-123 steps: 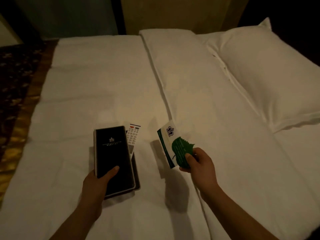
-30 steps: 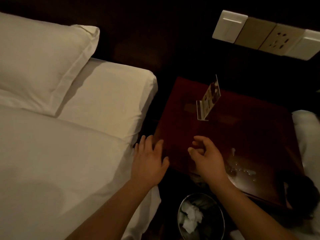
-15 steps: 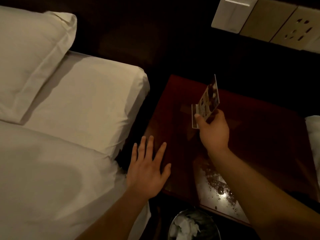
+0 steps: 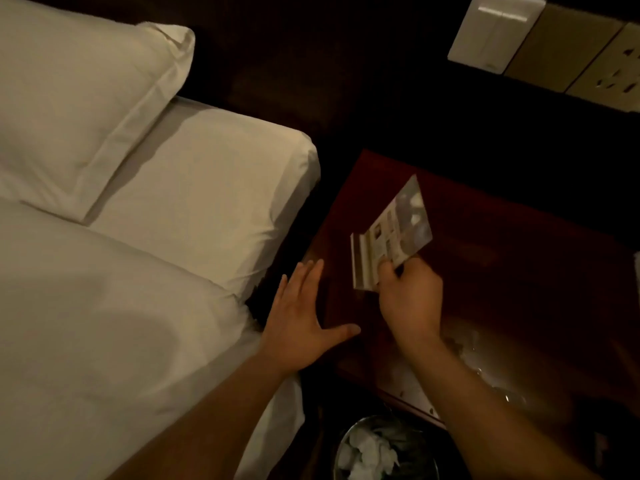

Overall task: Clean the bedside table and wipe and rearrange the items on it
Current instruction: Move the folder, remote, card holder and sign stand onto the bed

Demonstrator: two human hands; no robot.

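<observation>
A: Card stand (image 4: 391, 233): where was it, and how was it held?
B: Over the left half of the bench (image 4: 519, 271), tilted. The right grip (image 4: 408, 299) pinched its lower edge. I couldn't tell whether the base touched the wood.
A: Why hold it low?
B: My reading: it kept fingers off most of the print and let the stand swing away in one move, so the top could be wiped.
A: Left grip (image 4: 304, 327)?
B: Released, fingers straight, thumb spread, palm down at the bench's left edge, just beside the bed (image 4: 173, 237). It held nothing. Probably steadying, or waiting to take the stand.
A: Edges?
B: A narrow dark gap ran between mattress and bench. The near edge carried a shiny patch (image 4: 485, 362) with specks, maybe droplets; too dim to say. The waste bin (image 4: 381, 452) sat below that edge with crumpled white paper inside.
A: Room to move?
B: Dark wood stretched right of the stand. The wall switch plate (image 4: 491, 32) hung well above the back. The sheet beside the pillow (image 4: 76, 98) looked like a wide, flat place to park the stand
</observation>
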